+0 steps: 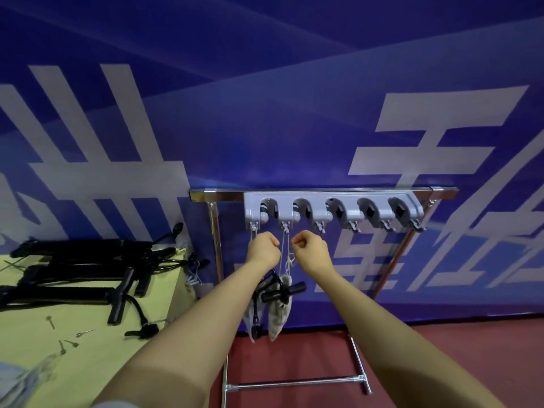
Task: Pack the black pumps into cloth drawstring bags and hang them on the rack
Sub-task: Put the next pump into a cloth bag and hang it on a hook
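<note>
Left hand: your left hand (264, 246) is curled, just below the rack's first hook; whether it pinches a cord, you cannot tell.
Right hand: your right hand (309, 249) is curled beside the white drawstring (284, 245); grip unclear.
Bags: two cloth bags (278, 313) hang from the grey hook rack (332, 212), a black pump handle (284, 292) sticking out.
Table: more black pumps (73, 278) lie on the yellow table (88, 334), left.

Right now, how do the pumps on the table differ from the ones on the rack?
The pumps on the table lie flat and bare, in a loose pile; the pumps on the rack hang upright in cloth bags by white cords from the grey hook strip. Both sets are black with T-handles.
</note>
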A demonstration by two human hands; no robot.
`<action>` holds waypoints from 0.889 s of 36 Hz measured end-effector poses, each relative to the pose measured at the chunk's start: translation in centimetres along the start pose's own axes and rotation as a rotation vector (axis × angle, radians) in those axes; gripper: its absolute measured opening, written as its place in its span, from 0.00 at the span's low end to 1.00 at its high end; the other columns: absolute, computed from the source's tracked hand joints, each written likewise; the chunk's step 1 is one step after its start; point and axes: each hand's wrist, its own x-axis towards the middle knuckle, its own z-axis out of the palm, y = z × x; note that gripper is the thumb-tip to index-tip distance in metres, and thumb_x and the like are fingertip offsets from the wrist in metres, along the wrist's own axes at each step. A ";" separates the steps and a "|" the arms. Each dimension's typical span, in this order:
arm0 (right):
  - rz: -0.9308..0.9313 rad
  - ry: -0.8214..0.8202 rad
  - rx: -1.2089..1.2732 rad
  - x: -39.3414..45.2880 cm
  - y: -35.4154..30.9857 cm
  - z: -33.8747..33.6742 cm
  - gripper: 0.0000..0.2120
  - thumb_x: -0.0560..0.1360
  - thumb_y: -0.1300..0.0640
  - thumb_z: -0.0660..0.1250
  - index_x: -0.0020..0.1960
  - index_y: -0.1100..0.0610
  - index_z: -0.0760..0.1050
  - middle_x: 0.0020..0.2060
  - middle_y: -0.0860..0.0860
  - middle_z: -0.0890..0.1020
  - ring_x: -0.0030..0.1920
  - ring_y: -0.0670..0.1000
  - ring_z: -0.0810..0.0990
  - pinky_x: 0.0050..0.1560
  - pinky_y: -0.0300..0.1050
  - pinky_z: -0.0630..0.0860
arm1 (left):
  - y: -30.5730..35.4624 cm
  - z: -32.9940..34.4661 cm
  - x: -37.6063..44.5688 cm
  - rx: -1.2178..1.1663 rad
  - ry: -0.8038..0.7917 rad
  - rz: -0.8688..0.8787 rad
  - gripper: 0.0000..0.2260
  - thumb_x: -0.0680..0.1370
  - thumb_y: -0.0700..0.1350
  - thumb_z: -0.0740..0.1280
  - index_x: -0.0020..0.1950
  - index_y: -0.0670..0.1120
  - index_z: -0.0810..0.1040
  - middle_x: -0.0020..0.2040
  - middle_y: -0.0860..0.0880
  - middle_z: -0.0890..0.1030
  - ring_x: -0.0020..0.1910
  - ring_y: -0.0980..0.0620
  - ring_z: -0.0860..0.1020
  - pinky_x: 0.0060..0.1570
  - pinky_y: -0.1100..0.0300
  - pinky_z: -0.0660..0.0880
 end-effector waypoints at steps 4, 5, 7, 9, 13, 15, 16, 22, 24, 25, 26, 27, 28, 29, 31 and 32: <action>-0.011 -0.019 0.026 -0.5 -0.7 0.0 0.06 0.78 0.63 0.61 0.51 0.61 0.76 0.39 0.53 0.78 0.42 0.54 0.78 0.45 0.49 0.76 | -0.5 -0.2 -0.5 -0.030 -0.019 -0.012 0.11 0.76 0.35 0.62 0.55 0.41 0.79 0.57 0.41 0.80 0.57 0.42 0.77 0.55 0.57 0.74; -0.009 -0.016 0.031 -0.4 -0.8 0.1 0.07 0.78 0.64 0.60 0.51 0.62 0.76 0.39 0.53 0.78 0.42 0.54 0.77 0.47 0.51 0.77 | -0.8 -0.1 -0.6 -0.049 -0.018 -0.020 0.10 0.76 0.35 0.62 0.54 0.42 0.79 0.56 0.41 0.81 0.56 0.42 0.78 0.56 0.55 0.76; 0.006 0.008 0.033 -0.2 -0.9 0.2 0.09 0.77 0.66 0.58 0.54 0.63 0.76 0.41 0.54 0.78 0.43 0.55 0.77 0.46 0.50 0.77 | -1.2 -0.1 -0.5 -0.086 -0.010 -0.018 0.10 0.76 0.35 0.60 0.52 0.42 0.80 0.54 0.41 0.82 0.54 0.42 0.79 0.55 0.51 0.77; 0.029 0.028 0.039 -0.1 -0.8 0.4 0.11 0.77 0.66 0.57 0.57 0.63 0.74 0.44 0.54 0.78 0.44 0.54 0.76 0.43 0.47 0.72 | -1.4 -0.1 -0.4 -0.101 -0.013 0.000 0.11 0.77 0.37 0.59 0.53 0.43 0.80 0.53 0.41 0.82 0.53 0.43 0.79 0.54 0.53 0.77; 0.055 0.029 0.051 0.0 0.1 0.9 0.11 0.78 0.65 0.57 0.58 0.62 0.73 0.45 0.53 0.76 0.43 0.53 0.74 0.40 0.44 0.68 | -1.4 0.0 0.1 -0.155 -0.011 0.014 0.10 0.77 0.38 0.60 0.52 0.44 0.80 0.53 0.43 0.82 0.53 0.44 0.80 0.53 0.55 0.78; 0.074 0.025 0.062 0.2 0.6 1.2 0.11 0.78 0.65 0.57 0.58 0.62 0.73 0.46 0.54 0.77 0.43 0.53 0.74 0.39 0.45 0.68 | -1.7 0.0 0.0 -0.169 -0.023 0.015 0.09 0.77 0.38 0.60 0.51 0.45 0.80 0.53 0.42 0.82 0.52 0.43 0.80 0.50 0.55 0.77; 0.089 0.021 0.068 0.3 0.8 1.4 0.12 0.78 0.65 0.57 0.59 0.62 0.73 0.47 0.55 0.78 0.42 0.54 0.74 0.38 0.44 0.69 | -2.0 0.0 0.0 -0.173 -0.030 0.011 0.09 0.77 0.38 0.60 0.50 0.45 0.79 0.52 0.42 0.82 0.51 0.42 0.80 0.48 0.55 0.77; 0.143 -0.009 0.053 0.4 2.7 2.6 0.13 0.78 0.67 0.55 0.57 0.63 0.75 0.49 0.57 0.79 0.41 0.52 0.73 0.33 0.41 0.67 | -4.3 0.7 -0.4 -0.151 -0.041 0.007 0.09 0.77 0.37 0.61 0.50 0.43 0.81 0.53 0.42 0.82 0.52 0.43 0.80 0.48 0.58 0.78; 0.158 -0.055 0.005 0.1 3.8 3.4 0.13 0.78 0.67 0.55 0.57 0.63 0.76 0.53 0.59 0.80 0.43 0.53 0.73 0.36 0.41 0.68 | -5.1 1.1 -0.4 -0.096 -0.061 0.024 0.11 0.79 0.37 0.59 0.54 0.41 0.79 0.53 0.44 0.81 0.47 0.48 0.78 0.39 0.64 0.72; 0.172 -0.074 -0.010 0.0 4.5 4.0 0.13 0.78 0.67 0.55 0.57 0.63 0.76 0.53 0.59 0.80 0.43 0.53 0.74 0.36 0.41 0.68 | -5.6 1.3 -0.4 -0.072 -0.067 0.032 0.11 0.79 0.38 0.59 0.56 0.41 0.79 0.53 0.44 0.81 0.47 0.50 0.76 0.39 0.65 0.69; 0.181 -0.089 -0.022 -0.1 5.1 4.5 0.13 0.78 0.67 0.55 0.57 0.62 0.76 0.54 0.59 0.80 0.43 0.55 0.75 0.36 0.42 0.68 | -5.9 1.5 -0.3 -0.054 -0.068 0.041 0.11 0.79 0.38 0.59 0.57 0.41 0.78 0.54 0.44 0.81 0.48 0.49 0.77 0.42 0.65 0.69; 0.186 -0.101 -0.032 -0.1 5.7 5.0 0.13 0.79 0.66 0.55 0.58 0.62 0.75 0.54 0.60 0.80 0.44 0.57 0.76 0.38 0.43 0.69 | -6.3 1.7 -0.1 -0.038 -0.070 0.044 0.10 0.80 0.38 0.59 0.57 0.41 0.78 0.54 0.44 0.81 0.50 0.48 0.78 0.44 0.64 0.70; 0.195 -0.104 -0.044 -0.1 6.2 5.6 0.12 0.79 0.65 0.57 0.59 0.62 0.74 0.55 0.60 0.79 0.47 0.58 0.77 0.40 0.45 0.69 | -6.7 2.0 0.2 -0.025 -0.077 0.047 0.10 0.80 0.38 0.60 0.57 0.42 0.78 0.54 0.44 0.81 0.53 0.47 0.78 0.48 0.62 0.71; 0.204 -0.098 -0.049 -0.2 6.6 6.1 0.11 0.79 0.63 0.59 0.60 0.63 0.72 0.56 0.60 0.79 0.51 0.59 0.77 0.43 0.47 0.70 | -6.8 2.1 0.3 -0.009 -0.094 0.054 0.10 0.80 0.39 0.60 0.57 0.42 0.78 0.55 0.44 0.81 0.54 0.46 0.78 0.50 0.60 0.72; 0.235 -0.073 -0.049 0.1 7.6 7.1 0.12 0.78 0.59 0.63 0.59 0.63 0.69 0.56 0.60 0.77 0.53 0.61 0.76 0.48 0.52 0.72 | -7.4 2.8 1.0 0.025 -0.136 0.071 0.10 0.80 0.39 0.60 0.57 0.42 0.78 0.54 0.43 0.81 0.54 0.46 0.78 0.53 0.58 0.73; 0.256 -0.058 -0.046 0.3 8.1 7.5 0.15 0.78 0.56 0.65 0.59 0.63 0.68 0.56 0.60 0.77 0.53 0.61 0.77 0.50 0.54 0.73 | -7.6 3.1 1.3 0.038 -0.148 0.077 0.10 0.80 0.39 0.60 0.57 0.42 0.78 0.54 0.43 0.81 0.54 0.45 0.78 0.52 0.58 0.73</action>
